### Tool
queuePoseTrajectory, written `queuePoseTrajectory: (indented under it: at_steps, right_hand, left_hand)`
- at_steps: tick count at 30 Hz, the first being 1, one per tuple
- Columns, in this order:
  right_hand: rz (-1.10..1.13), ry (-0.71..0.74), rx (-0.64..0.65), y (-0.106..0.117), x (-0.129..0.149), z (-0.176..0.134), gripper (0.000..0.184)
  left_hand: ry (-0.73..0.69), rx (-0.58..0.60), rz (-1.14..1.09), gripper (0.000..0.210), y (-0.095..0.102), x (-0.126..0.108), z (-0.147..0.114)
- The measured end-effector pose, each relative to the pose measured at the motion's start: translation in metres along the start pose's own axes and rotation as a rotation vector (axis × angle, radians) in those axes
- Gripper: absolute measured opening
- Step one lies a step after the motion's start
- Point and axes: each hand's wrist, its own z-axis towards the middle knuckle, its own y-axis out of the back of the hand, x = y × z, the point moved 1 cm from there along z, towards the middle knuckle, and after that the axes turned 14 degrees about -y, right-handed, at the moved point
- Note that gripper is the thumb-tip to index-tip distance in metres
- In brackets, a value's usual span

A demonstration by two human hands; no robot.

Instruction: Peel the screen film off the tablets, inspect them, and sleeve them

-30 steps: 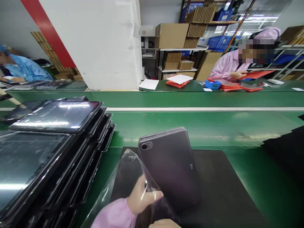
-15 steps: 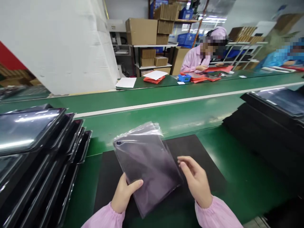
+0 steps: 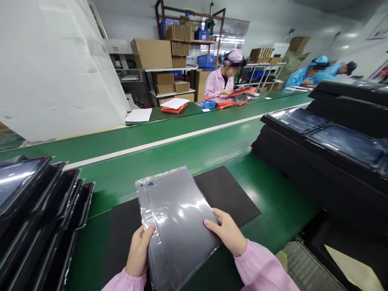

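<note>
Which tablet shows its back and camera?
The held tablet, between left hand and right hand; those topping left stacks and right stacks show glossy screens.

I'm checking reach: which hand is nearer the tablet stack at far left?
Left. The left hand holds the left edge of the bagged tablet, to the right of the tablet stack and apart from it; the right hand, at the right edge, is farther.

Single view, head-worn by person. Position: above and behind grip of left hand and right hand, close range. Facing: forward, down. Coverage: grip low in frame; beyond it, green bench, then distant shelving.
</note>
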Motion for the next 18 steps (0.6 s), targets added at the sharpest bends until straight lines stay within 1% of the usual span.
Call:
queuePoseTrajectory:
  at_steps: [2,3,5,7,9,11,12,13,14,16,18]
  right_hand:
    - [0.089,-0.033,-0.054,0.018,0.005,-0.005,0.047]
    - [0.111,-0.036,-0.102,0.029,0.009,-0.010,0.049]
    - [0.082,0.015,-0.265,0.054,0.023,-0.024,0.050]
    - [-0.047,0.130,-0.512,0.076,0.040,-0.044,0.049]
    - [-0.244,0.242,-0.795,0.089,0.055,-0.065,0.046]
    - [-0.472,0.335,-1.050,0.089,0.063,-0.080,0.041]
    - [-0.581,0.382,-1.132,0.085,0.063,-0.082,0.040]
    - [-0.681,0.433,-1.177,0.077,0.060,-0.080,0.038]
    - [-0.772,0.486,-1.181,0.068,0.054,-0.075,0.037]
    - [-0.951,0.581,-1.087,0.043,0.031,-0.055,0.040]
    - [-1.146,0.605,-0.925,0.015,-0.001,-0.030,0.053]
  left_hand:
    - [0.041,-0.008,-0.019,0.051,0.000,-0.003,-0.001]
    - [0.051,-0.006,-0.033,0.050,0.001,-0.004,-0.001]
    - [0.064,-0.005,-0.041,0.048,0.006,-0.006,0.000]
    - [0.073,-0.020,-0.032,0.043,0.013,-0.006,0.002]
    - [0.074,-0.058,0.010,0.040,0.020,-0.006,0.005]
    - [0.070,-0.084,0.053,0.038,0.025,-0.003,0.008]
    - [0.072,-0.083,0.060,0.039,0.027,-0.001,0.010]
    - [0.076,-0.077,0.059,0.039,0.029,0.002,0.011]
    - [0.078,-0.076,0.055,0.039,0.032,0.006,0.013]
    - [0.071,-0.115,0.075,0.041,0.040,0.018,0.014]
    - [0.026,-0.125,0.105,0.042,0.052,0.032,0.015]
